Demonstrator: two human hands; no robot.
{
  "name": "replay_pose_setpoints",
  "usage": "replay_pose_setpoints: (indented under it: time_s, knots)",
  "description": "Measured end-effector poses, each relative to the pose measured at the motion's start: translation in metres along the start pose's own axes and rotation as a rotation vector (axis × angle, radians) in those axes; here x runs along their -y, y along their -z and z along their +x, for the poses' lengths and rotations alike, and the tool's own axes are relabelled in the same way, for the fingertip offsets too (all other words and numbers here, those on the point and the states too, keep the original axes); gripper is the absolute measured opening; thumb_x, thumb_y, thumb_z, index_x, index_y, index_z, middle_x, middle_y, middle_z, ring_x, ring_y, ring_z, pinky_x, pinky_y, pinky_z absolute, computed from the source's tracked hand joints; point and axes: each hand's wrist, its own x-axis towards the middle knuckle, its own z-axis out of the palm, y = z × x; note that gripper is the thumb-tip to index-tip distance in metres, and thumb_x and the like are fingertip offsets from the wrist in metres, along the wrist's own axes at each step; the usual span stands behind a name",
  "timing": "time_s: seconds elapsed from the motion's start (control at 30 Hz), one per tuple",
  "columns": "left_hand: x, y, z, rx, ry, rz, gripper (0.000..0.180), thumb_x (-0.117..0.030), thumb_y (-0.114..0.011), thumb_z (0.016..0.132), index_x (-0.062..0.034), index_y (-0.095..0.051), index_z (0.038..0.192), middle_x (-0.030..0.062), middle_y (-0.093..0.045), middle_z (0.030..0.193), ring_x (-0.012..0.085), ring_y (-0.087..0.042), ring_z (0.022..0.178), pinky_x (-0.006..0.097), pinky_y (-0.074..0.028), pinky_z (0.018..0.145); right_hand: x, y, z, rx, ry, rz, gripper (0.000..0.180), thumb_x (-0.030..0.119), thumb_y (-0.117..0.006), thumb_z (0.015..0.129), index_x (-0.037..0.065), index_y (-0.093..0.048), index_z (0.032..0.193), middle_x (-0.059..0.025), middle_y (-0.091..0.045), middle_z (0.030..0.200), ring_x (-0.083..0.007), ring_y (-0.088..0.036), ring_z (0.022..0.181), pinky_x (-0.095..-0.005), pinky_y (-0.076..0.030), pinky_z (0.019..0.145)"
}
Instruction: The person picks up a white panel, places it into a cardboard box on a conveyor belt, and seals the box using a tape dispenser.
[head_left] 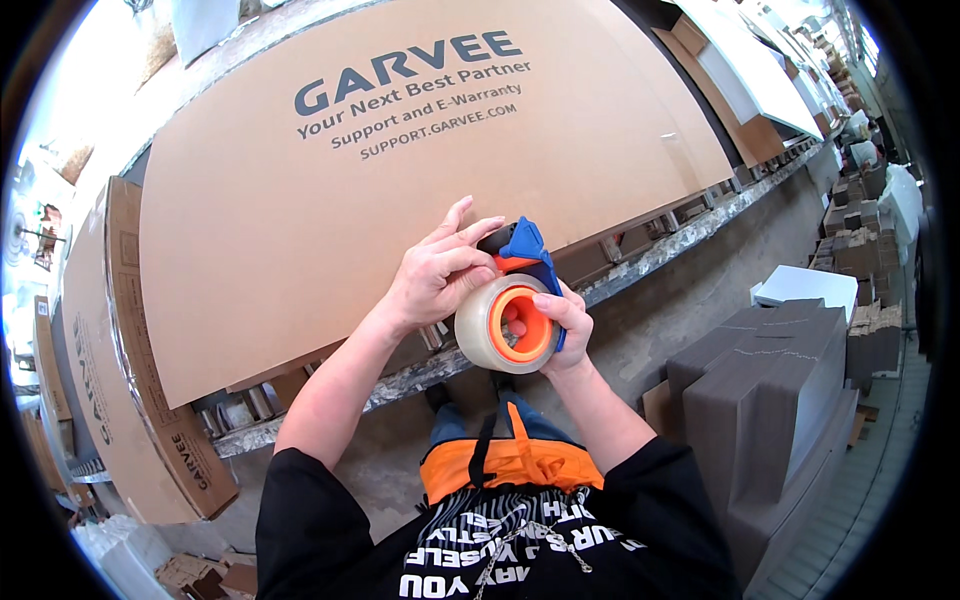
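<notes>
A tape dispenser [548, 268] with a blue frame, orange parts and a black handle is held in front of my body, over the near edge of the large flat cardboard box [430, 215]. Its wide roll of clear packing tape [477, 330] sits on an orange core. My right hand [570, 325] grips the dispenser and roll from the right, thumb at the core's rim, with fingertips showing inside the core. Thumb and forefinger of my left hand [440, 270] are pinched on the tape at the top of the roll; its other fingers stretch out. The tape's end cannot be made out.
A roller conveyor [640, 235] carries the large box. Another printed carton [130, 370] stands at the left, with a further open carton [745, 110] at the far right. Grey-brown foam blocks [745, 390] are stacked on the right. Flattened cardboard piles [860, 250] line the right side.
</notes>
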Motion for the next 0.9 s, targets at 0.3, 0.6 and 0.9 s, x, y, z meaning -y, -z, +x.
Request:
replay_pose_setpoints:
  time_s: [0.3,0.6,0.9]
  knots:
    - [-0.008,-0.016,-0.009,-0.244,-0.102,0.292,0.006,0.002,-0.065,0.083,0.0008,-0.060,0.080,0.0227,-0.059,0.126,0.0548,-0.032,0.139,0.053,-0.037,0.109,0.006,0.009,-0.007,-0.025,-0.232,0.010,0.044,0.018,-0.056,0.086,-0.011,-0.060,0.118,-0.0163,-0.069,0.099,-0.0169,-0.067,0.075,-0.0255,-0.054,0.066]
    - [-0.015,-0.013,0.002,-0.088,0.080,0.156,0.012,-0.011,-0.065,0.092,0.0000,-0.066,0.093,0.0218,-0.061,0.126,0.0418,-0.048,0.133,0.046,-0.038,0.111,0.013,0.040,-0.063,-0.021,-0.449,0.194,0.060,0.029,-0.054,0.081,-0.012,-0.052,0.125,-0.0256,-0.067,0.106,-0.0293,-0.069,0.090,-0.0390,-0.058,0.080]
    - [-0.030,-0.024,0.013,0.068,0.156,0.576,0.109,-0.061,-0.079,0.068,0.0034,-0.037,0.146,0.0224,-0.045,0.147,0.0367,-0.031,0.145,0.047,-0.023,0.121,0.085,0.038,-0.087,-0.010,-0.219,1.013,0.070,0.035,-0.061,0.090,0.016,-0.033,0.152,-0.0145,-0.049,0.130,-0.0212,-0.051,0.081,-0.0320,-0.048,0.069]
